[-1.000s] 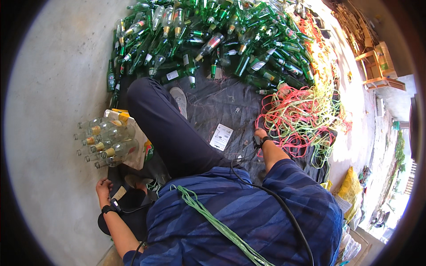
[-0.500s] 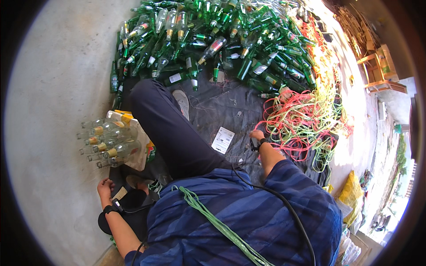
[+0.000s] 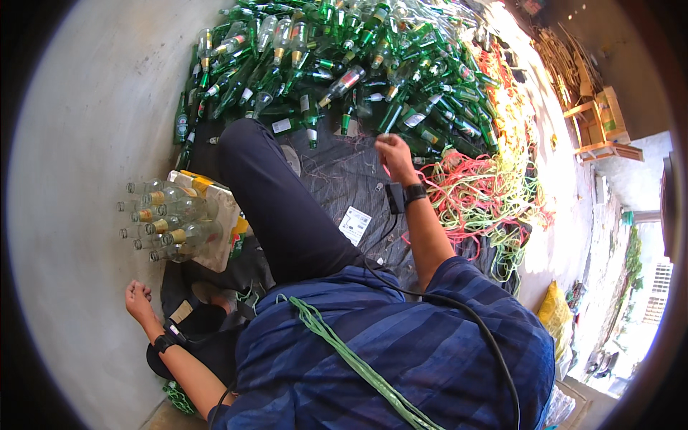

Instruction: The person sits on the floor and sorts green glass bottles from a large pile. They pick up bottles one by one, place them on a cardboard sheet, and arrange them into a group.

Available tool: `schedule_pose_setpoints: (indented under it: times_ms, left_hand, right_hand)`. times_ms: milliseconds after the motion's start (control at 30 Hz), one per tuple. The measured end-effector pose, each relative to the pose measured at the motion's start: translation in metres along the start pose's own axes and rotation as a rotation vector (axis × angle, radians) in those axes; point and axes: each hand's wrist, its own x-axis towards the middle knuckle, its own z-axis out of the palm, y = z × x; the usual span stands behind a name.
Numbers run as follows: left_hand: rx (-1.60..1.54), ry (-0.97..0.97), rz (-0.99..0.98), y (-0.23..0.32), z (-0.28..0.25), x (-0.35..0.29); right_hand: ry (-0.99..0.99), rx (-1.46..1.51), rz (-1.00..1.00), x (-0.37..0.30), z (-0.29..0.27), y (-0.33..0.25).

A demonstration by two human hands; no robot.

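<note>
My right hand (image 3: 395,156) is stretched forward at the near edge of a large heap of green glass bottles (image 3: 308,68). Its fingers are curled, close to the neck end of one green bottle (image 3: 391,115); whether they touch it or hold anything cannot be made out. A pink strand shows just below the hand. Low at the left, my left hand (image 3: 139,297) hovers over the pale floor, fingers loosely bent and apart, nothing visible in them. Ahead of it, several clear glass bottles (image 3: 183,209) lie stacked against a white-and-yellow carton (image 3: 222,244), necks pointing left.
Tangled pink and yellow-green plastic strands (image 3: 476,193) spread to the right of the bottle heap. A white printed card (image 3: 355,226) lies on the black sheet (image 3: 330,179). Green strands (image 3: 337,344) hang over my shirt, beside a black cable (image 3: 480,326). A wooden chair (image 3: 598,129) stands far right.
My right hand has gone forward and slightly left, from beside the pink strands to the bottle heap. My left hand has shifted left, and its fingers are now bent upward.
</note>
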Motion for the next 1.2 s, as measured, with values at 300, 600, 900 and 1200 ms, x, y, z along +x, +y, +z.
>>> schedule_pose_setpoints:
  times_ms: [300, 600, 900, 1200]
  left_hand:
    - [-0.159, 0.181, 0.15, 0.051, 0.004, -0.026]
    - [-0.238, 0.183, 0.255, 0.073, 0.017, -0.029]
    - [-0.346, -0.01, 0.349, 0.114, 0.037, -0.059]
    - [-0.49, -0.823, 0.647, 0.331, 0.135, -0.189]
  right_hand:
    - [-0.613, 0.42, -0.231, -0.037, 0.077, -0.232]
    - [-0.585, 0.315, -0.326, -0.049, 0.107, -0.262]
    - [-0.821, 0.213, -0.28, -0.104, 0.145, -0.289]
    - [-1.131, -0.243, -0.366, -0.169, 0.228, -0.32]
